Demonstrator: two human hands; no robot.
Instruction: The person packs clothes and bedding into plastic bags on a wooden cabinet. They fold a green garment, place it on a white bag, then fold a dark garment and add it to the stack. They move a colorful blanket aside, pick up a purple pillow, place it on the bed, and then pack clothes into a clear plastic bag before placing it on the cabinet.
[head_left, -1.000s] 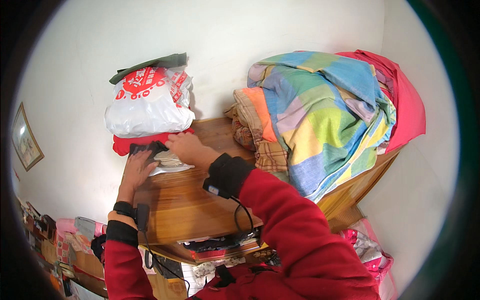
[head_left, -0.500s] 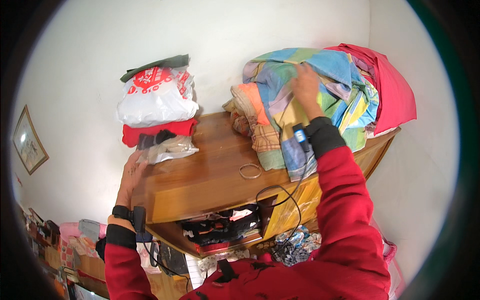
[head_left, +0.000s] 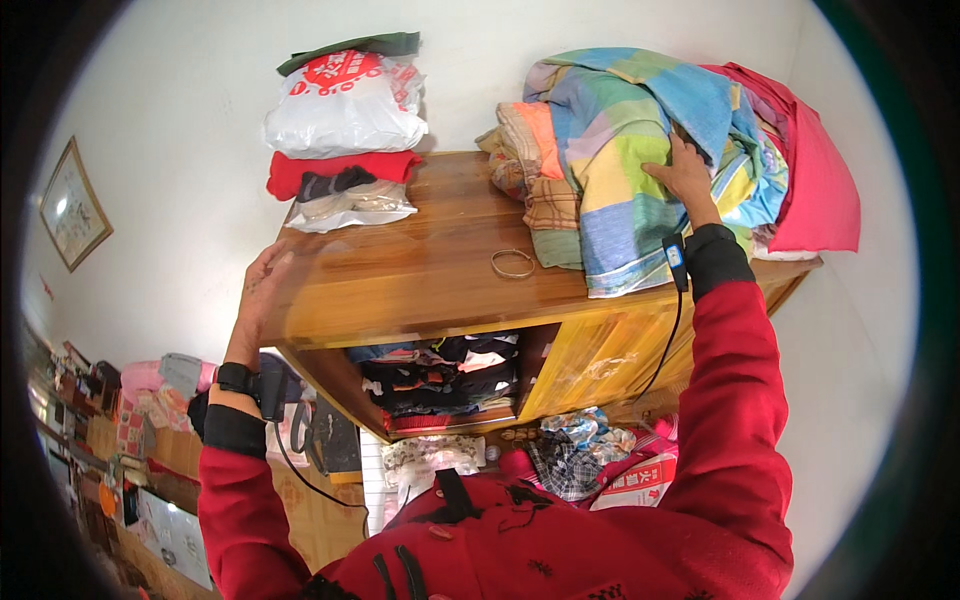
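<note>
R hand (head_left: 688, 182) on chkd blanket (head_left: 620, 180) w/ fingers spread, L hand (head_left: 260, 287) by wood cab. (head_left: 410, 275), fingers unclear

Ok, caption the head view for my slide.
Right hand on a multicolored checked blanket, left hand near the left edge of a wooden cabinet.

Both arms (head_left: 735, 390) reach forward, well apart; the left hand (head_left: 264, 278) extends loosely, the right hand (head_left: 686, 174) has its thumb (head_left: 655, 171) spread.
</note>
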